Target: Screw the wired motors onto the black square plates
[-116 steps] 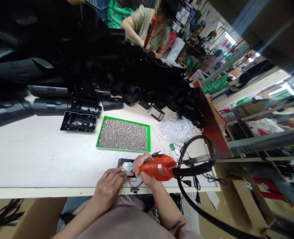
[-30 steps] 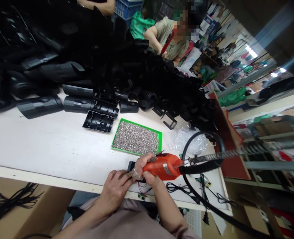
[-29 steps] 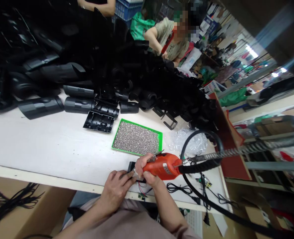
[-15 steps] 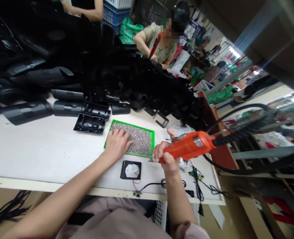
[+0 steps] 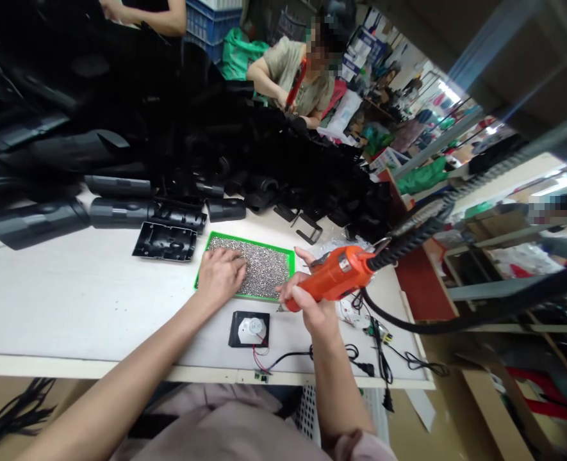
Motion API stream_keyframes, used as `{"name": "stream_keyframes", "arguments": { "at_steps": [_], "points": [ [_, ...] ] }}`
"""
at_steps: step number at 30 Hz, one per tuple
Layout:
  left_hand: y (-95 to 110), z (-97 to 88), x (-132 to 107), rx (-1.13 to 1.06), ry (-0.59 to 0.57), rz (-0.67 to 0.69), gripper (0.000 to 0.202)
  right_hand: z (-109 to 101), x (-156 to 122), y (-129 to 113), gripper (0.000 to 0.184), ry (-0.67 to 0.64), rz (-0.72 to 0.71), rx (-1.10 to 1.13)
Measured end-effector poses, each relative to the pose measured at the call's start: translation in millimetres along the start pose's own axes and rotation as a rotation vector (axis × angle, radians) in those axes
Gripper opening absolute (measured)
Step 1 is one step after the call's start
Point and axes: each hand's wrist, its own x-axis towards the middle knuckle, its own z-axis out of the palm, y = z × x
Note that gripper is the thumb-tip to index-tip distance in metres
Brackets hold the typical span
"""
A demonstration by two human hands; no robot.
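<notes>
My left hand rests in the green tray of small silver screws, fingers curled down into them. My right hand is wrapped round an orange electric screwdriver, held tilted above the white table with its tip pointing down and left. A black square part with a white round centre lies flat near the table's front edge, below both hands. Red and black wires trail from it.
A big heap of black plastic housings fills the back of the table; a flat black cover lies left of the tray. Black cables and clear plastic wrap lie at the right. Two other people work behind the heap.
Both hands left the black square part. My left hand went up to the screw tray; my right lifted the screwdriver, then lowered it a little toward the part.
</notes>
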Motion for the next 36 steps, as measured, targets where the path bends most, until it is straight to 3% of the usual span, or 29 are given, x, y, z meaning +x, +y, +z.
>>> {"name": "stream_keyframes", "arguments": {
  "at_steps": [4, 16, 19, 22, 24, 27, 31, 36],
  "points": [
    [-4.8, -1.0, -0.4, 0.004, 0.002, 0.002, 0.023, 8.6, 3.5, 6.2, 0.057, 0.092, -0.081, 0.085],
    [0.3, -8.7, -6.0, 0.017, -0.049, -0.085, 0.029, 28.3, -2.5, 8.9, 0.039, 0.100, -0.144, 0.223],
    [4.0, -21.2, -26.4, -0.179, 0.004, -0.089, 0.029, 32.1, -4.7, 6.0, 0.032, 0.101, -0.190, 0.279],
    [15.5, -28.1, -67.8, -0.588, 0.030, -0.152, 0.029, 40.0, -10.1, -0.3, 0.037, 0.119, -0.237, 0.378],
    [26.0, -26.6, -98.2, -0.835, 0.022, -0.277, 0.025, 48.0, -14.2, -3.3, 0.044, 0.130, -0.219, 0.406],
    [39.5, -20.6, -130.4, -1.017, 0.021, -0.515, 0.021, 61.9, -18.4, -2.8, 0.051, 0.091, -0.166, 0.437],
    [45.3, -18.3, -140.3, -1.124, 0.043, -0.690, 0.022, 75.2, -19.7, 1.9, 0.050, 0.046, -0.123, 0.479],
    [44.8, -20.9, -137.1, -1.168, 0.040, -0.730, 0.023, 77.1, -20.2, 1.6, 0.049, 0.023, -0.102, 0.453]
  ]
}}
